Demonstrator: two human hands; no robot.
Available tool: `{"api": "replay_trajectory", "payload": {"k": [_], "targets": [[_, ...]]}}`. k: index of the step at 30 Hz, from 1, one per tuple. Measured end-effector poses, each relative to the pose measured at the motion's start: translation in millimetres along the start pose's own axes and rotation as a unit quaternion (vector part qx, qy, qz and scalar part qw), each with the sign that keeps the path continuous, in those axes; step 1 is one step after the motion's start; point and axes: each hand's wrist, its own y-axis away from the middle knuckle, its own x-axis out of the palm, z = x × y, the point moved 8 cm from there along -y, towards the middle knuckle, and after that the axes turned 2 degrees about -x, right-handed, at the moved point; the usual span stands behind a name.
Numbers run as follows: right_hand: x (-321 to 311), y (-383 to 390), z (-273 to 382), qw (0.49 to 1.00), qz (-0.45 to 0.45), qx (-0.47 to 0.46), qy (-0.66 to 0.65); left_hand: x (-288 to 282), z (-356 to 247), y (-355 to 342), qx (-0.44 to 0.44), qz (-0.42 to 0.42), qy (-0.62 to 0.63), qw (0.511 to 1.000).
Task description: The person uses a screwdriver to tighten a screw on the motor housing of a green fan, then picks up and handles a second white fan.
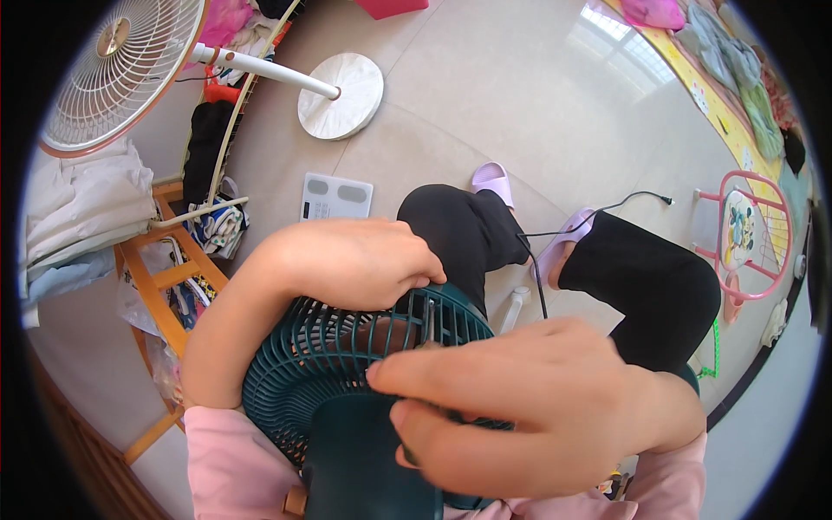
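A dark green electric fan (373, 451) lies in my lap, its ribbed guard (303, 347) facing up towards the left. My left hand (347, 264) curls its fingers over the far rim of this guard. Close above the guard, my right hand (537, 407) has its fingers drawn together towards the left. What these fingers hold, if anything, is hidden. A thin metal rod (431, 321) shows at the guard, between the two hands. Through the ribs something brownish is visible. My right hand covers much of the fan's right side.
A black cord (607, 208) with a plug trails right over my slippered foot. Ahead are a white scale (336, 198) and a white standing fan (341, 95). A wooden frame (178, 273) and folded clothes (87, 204) stand left; a pink chair (744, 230) stands right.
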Motion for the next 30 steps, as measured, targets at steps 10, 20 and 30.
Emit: {"api": "replay_trajectory", "payload": {"k": [10, 20, 30], "targets": [[19.5, 13.3, 15.8, 0.992, 0.104, -0.011, 0.074, -1.6, -2.5, 2.2, -0.024, 0.003, -0.002, 1.0], [11.9, 28.3, 22.3, 0.989, -0.096, -0.072, 0.083, -2.0, -4.3, -4.2, -0.002, 0.027, -0.026, 0.999], [8.6, 28.8, 17.0, 0.971, -0.186, -0.112, 0.103, -5.0, -3.1, -7.0, 0.006, 0.017, -0.011, 1.0]]}}
